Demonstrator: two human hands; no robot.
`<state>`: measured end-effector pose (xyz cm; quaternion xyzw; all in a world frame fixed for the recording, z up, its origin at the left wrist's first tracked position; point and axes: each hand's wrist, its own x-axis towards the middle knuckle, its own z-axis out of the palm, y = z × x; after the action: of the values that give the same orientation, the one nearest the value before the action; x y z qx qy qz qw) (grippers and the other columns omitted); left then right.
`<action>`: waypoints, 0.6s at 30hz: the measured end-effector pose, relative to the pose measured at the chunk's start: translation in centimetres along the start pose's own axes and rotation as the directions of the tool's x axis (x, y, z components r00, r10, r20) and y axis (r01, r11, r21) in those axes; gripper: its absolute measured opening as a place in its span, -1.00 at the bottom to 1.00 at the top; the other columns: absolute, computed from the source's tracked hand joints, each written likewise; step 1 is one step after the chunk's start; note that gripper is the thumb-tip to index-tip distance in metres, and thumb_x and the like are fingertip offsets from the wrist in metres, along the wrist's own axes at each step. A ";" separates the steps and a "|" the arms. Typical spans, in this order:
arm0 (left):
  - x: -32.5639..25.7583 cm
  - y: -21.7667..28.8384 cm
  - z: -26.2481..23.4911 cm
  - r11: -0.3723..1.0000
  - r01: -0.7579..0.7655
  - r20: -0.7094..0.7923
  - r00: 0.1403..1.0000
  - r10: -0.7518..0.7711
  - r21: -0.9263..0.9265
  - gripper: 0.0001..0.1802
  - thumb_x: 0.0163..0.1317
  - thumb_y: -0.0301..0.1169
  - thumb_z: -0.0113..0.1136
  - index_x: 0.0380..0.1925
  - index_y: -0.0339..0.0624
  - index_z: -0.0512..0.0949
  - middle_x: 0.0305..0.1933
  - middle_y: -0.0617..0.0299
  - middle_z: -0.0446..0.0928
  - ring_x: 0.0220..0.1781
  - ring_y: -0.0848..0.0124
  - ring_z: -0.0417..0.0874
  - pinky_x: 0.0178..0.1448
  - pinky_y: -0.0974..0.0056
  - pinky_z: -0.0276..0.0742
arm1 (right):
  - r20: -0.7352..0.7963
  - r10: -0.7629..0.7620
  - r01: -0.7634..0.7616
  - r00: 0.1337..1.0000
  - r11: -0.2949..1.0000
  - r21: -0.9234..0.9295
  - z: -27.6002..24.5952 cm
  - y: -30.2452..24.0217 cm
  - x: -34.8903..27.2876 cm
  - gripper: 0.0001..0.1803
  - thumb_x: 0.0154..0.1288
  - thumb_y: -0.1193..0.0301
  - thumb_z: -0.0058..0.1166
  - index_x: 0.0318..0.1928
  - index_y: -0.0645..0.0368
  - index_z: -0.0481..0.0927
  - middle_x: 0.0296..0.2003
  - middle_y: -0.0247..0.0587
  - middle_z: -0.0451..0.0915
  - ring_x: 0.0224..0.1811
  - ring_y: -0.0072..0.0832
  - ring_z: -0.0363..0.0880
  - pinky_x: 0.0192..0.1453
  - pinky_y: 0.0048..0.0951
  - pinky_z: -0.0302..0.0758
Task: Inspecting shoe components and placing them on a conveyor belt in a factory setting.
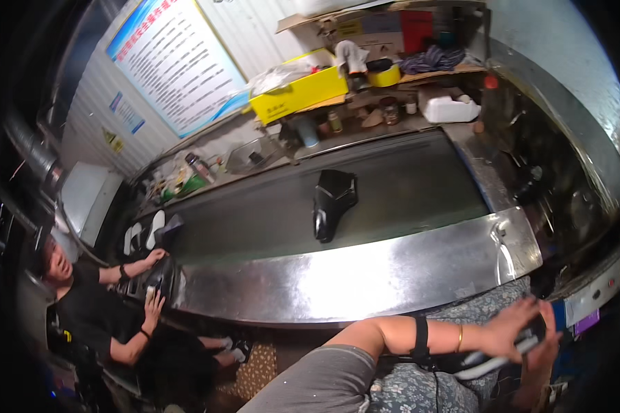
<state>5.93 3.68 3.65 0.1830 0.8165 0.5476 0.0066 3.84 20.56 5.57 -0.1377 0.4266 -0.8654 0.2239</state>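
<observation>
Holding a white-rimmed dark piece (492, 366) over the lap, the 2 hands are positioned just outside the near right corner of the metal plate (255, 282). The left hand (511, 329) is partly closed, its fingers bent over the right end of the piece. The right hand (545, 347) is set against the same end; motion blur obscures its fingers, so how far it is closed cannot be told. The left forearm carries 1 black band (421, 336) and 1 gold bracelet (460, 337). A floral cloth (413, 389) covers the lap.

The metal plate runs along the near edge of the dark green belt (413, 179). A glossy black piece (334, 199) lies on the belt, about midway between its left and right edges, with the narrow end toward the near edge. Beyond the far edge of the belt stand a yellow box (300, 98) and, near the far right corner, a white container (449, 109). A seated co-worker (100, 310) beside the near left corner of the metal plate has 2 hands at a black item (160, 275).
</observation>
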 end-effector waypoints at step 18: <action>-10.9 -9.7 -9.5 0.776 0.501 -0.311 0.722 -0.619 -0.383 -0.77 0.37 -0.54 0.12 -0.03 -0.41 0.54 -0.05 0.15 0.62 0.00 0.45 0.61 0.16 0.37 0.49 | -0.608 -0.033 0.072 0.794 0.997 0.041 -5.6 0.2 -7.4 -0.51 0.48 0.15 -0.20 0.16 0.28 0.49 0.05 -0.16 0.58 0.15 -0.41 0.53 0.28 -0.33 0.43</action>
<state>11.25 -11.34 -3.30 -0.1996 0.7312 0.6519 0.0228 7.85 27.93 1.71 0.1418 0.4451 -0.8825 0.0557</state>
